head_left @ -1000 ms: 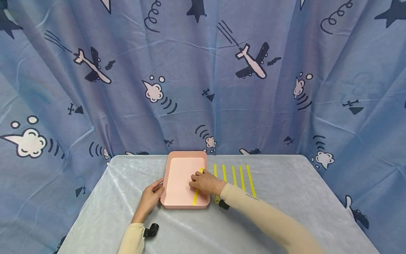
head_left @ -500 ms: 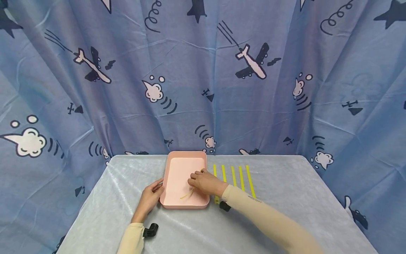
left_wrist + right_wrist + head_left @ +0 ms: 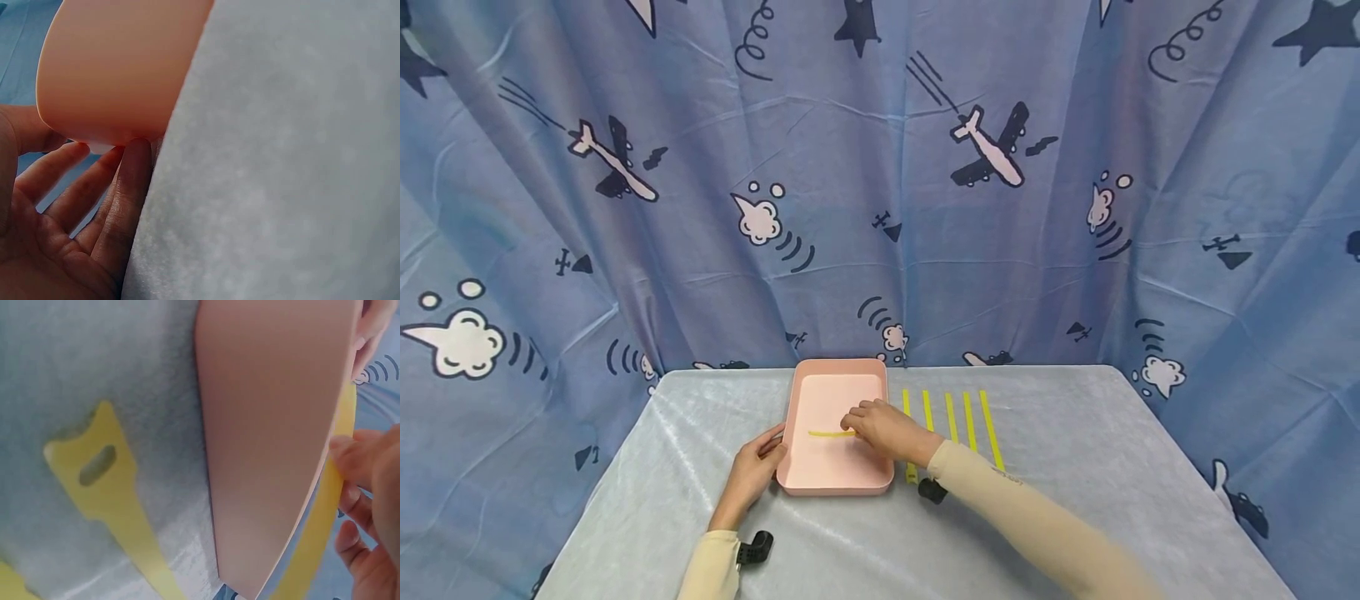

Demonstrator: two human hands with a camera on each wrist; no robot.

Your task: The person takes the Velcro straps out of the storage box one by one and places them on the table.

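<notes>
In the head view, my left hand (image 3: 754, 473) holds the left side of a shallow pink tray (image 3: 812, 400). The left wrist view has its fingertips (image 3: 134, 156) against the tray's outer wall (image 3: 119, 69) and the thumb by the rim. Over the tray's right half, my right hand (image 3: 883, 429) pinches a yellow hook-and-loop cable tie (image 3: 830, 433), whose free end points left across the tray. Close up in the right wrist view, the tie (image 3: 315, 528) runs past the tray's rim between thumb and fingers; its pinched part is partly covered.
Several more yellow cable ties (image 3: 989, 421) lie in a row right of the tray, partly under my right forearm. One tie's slotted head (image 3: 97, 465) shows beside the tray wall. A grey cloth covers the table (image 3: 1075, 467); a blue printed curtain (image 3: 820, 275) hangs behind.
The cable tie has turned from lying lengthwise along the tray's right side to pointing left across it. My right hand has shifted slightly left; my left hand stays on the tray.
</notes>
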